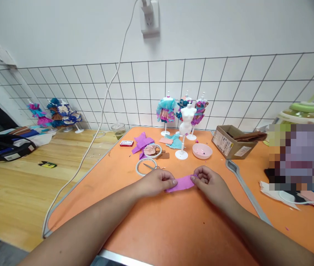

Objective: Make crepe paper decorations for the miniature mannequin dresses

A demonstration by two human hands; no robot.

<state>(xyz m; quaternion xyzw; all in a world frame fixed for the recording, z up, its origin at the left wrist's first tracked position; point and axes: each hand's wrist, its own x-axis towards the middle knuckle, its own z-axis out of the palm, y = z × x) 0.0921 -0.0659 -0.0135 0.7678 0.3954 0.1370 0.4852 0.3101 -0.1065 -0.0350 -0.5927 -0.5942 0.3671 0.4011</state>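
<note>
A purple strip of paper [183,183], seemingly crepe, is stretched between my two hands just above the orange table [157,229]. My left hand [158,183] pinches its left end between thumb and fingers. At the right end, my right hand [209,183] grips it the same way, fingers curled. Beyond my hands stands a small white mannequin [187,122] on a round base. Near my left hand lie a roll of tape [138,168] and scissors [148,166], whose handles are partly hidden. A second tape roll [160,150] and more purple paper [142,141] lie behind.
Several dressed mannequins [166,111] stand at the tiled wall. A pink bowl [202,151] and a cardboard box [223,144] sit right of the white one. A white cable [105,99] hangs on the left. A green-lidded bottle [300,111] stands far right, beside a blurred patch.
</note>
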